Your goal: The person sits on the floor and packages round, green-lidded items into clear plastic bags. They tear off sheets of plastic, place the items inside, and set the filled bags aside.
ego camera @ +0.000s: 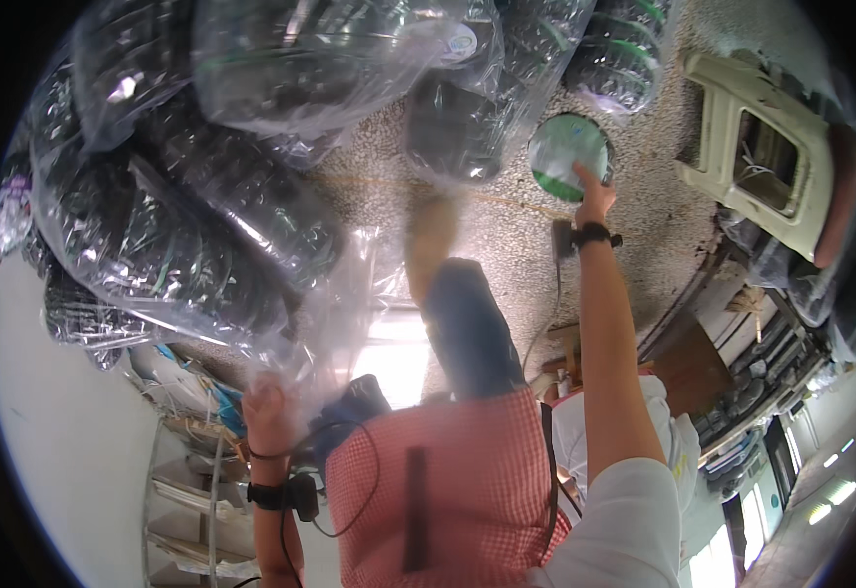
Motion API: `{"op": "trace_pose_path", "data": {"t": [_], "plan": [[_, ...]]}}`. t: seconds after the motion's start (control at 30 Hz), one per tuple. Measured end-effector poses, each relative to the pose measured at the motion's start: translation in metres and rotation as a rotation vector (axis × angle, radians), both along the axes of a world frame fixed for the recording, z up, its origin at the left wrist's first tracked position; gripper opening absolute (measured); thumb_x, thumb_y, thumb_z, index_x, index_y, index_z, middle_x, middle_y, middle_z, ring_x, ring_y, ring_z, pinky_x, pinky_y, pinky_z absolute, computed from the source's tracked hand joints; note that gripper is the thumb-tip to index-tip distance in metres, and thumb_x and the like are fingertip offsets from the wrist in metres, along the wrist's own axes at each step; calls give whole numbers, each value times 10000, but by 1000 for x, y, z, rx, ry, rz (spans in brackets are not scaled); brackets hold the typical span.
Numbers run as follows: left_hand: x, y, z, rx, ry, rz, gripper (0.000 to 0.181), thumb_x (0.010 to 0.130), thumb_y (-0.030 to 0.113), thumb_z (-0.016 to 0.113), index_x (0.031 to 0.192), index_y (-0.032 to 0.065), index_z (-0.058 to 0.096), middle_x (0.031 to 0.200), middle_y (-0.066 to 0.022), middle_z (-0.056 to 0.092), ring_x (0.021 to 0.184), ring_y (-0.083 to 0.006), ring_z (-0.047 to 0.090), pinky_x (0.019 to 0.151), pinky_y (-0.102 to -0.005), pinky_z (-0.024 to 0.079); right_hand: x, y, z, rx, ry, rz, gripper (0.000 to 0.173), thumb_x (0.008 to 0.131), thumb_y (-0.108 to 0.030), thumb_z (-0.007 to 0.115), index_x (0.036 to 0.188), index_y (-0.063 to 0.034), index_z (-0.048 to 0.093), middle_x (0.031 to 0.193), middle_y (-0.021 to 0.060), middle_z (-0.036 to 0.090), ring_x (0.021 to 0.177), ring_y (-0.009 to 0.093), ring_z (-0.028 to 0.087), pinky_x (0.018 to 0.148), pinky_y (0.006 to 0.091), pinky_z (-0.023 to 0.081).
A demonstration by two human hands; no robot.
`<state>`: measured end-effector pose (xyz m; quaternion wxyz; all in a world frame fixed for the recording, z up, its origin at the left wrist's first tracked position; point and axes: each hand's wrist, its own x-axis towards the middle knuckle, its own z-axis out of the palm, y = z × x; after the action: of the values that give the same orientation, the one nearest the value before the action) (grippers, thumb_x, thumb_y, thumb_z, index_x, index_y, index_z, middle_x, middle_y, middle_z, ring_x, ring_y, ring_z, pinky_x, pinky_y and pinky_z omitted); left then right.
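Observation:
At the left, my left hand is closed on the gathered end of a large clear plastic bag with dark, ribbed items inside. My right hand reaches to a round green disc, its index finger lying over the disc's lower right edge. Whether the disc is a lid or a roll of tape seen end-on, I cannot tell. The thumb and the other fingers of my right hand are partly hidden. A dark device with a cable is beside my right wrist.
More filled clear bags lie along the top on the speckled floor. A pale plastic stool lies on its side at the right. Metal shelving stands lower left; stacked goods line the right. A person in a white shirt is behind me.

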<state>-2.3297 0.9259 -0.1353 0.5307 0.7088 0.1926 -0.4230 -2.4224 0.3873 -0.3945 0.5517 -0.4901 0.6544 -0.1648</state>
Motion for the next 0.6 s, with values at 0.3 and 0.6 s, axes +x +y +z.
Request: {"op": "trace_pose_path", "data": {"t": [0.3, 0.6], "plan": [[19, 48, 68, 555, -416, -31, 184, 830, 180, 596, 785, 5, 631, 602, -91, 570, 549, -99, 492, 505, -286, 399, 29, 127, 255, 169, -164, 1129, 600, 598, 3, 771, 1138, 9, 507, 1074, 124, 577, 950, 199, 574, 840, 296, 442], [-19, 185, 153, 70, -596, 506, 84, 822, 89, 622, 835, 16, 663, 694, -13, 621, 583, -53, 548, 506, -201, 431, 122, 454, 436, 871, -590, 1883, 712, 482, -76, 835, 1128, -54, 536, 1236, 93, 484, 1086, 190, 499, 929, 306, 387]]}}
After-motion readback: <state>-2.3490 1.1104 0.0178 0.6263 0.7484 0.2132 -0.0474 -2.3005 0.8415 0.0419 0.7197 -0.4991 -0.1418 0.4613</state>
